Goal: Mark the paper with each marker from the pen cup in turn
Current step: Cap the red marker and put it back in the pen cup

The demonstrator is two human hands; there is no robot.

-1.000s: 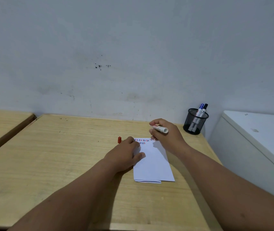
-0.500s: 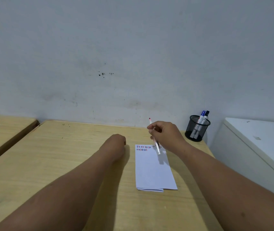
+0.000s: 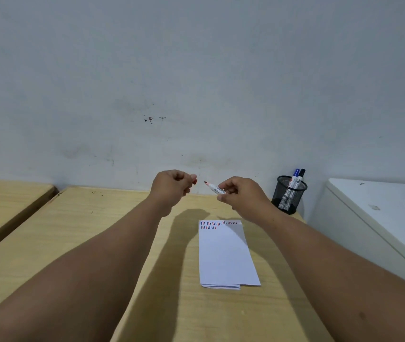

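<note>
A folded white paper point(image 3: 226, 255) lies on the wooden table point(image 3: 98, 238), with short red, blue and dark strokes along its top edge. My right hand point(image 3: 243, 196) is raised above the table and grips an uncapped red marker point(image 3: 215, 188) whose tip points left. My left hand point(image 3: 173, 187) is raised opposite it and pinches the red cap point(image 3: 194, 180) in its fingertips, a short gap from the marker tip. A black mesh pen cup point(image 3: 288, 195) stands at the table's far right corner and holds a blue-capped marker point(image 3: 294, 177) and a black-capped marker point(image 3: 300, 177).
A white cabinet or appliance top point(image 3: 381, 211) stands to the right of the table. A second wooden table point(image 3: 6, 201) sits to the left across a narrow gap. A stained grey wall point(image 3: 196, 95) runs right behind both tables.
My left hand picked the red cap off the table and lifted it. My right hand lifted off the paper and turned the marker so its tip faces the cap.
</note>
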